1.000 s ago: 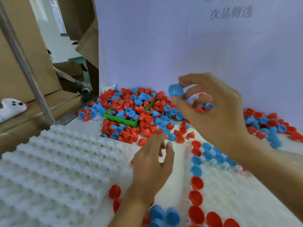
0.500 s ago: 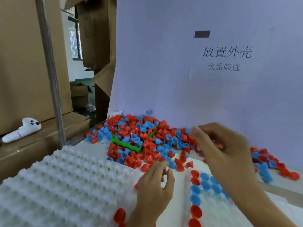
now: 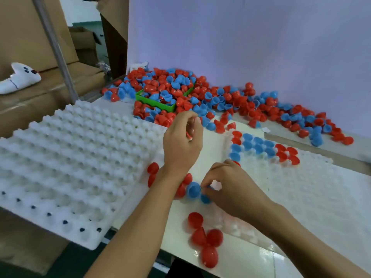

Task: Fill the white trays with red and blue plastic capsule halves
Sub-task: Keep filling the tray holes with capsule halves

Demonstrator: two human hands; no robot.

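**Right hand drops to the loose blue halves**

Since a second ago the right hand (image 3: 232, 187) has come down from chest height to the counter (image 3: 212, 137), fingers (image 3: 206, 185) curled and pinching at a blue half (image 3: 205, 198) beside another blue half (image 3: 193, 190). Left hand (image 3: 180, 145) sits curled over the counter between the trays, something red inside its fingers; cannot tell what. Left tray (image 3: 80, 157) has no halves in it. Right tray (image 3: 301, 187) carries red and blue halves along its far corner. Big pile (image 3: 200, 97) lies by the back wall around a green bin (image 3: 156, 104). Four red halves (image 3: 206, 239) lie near.
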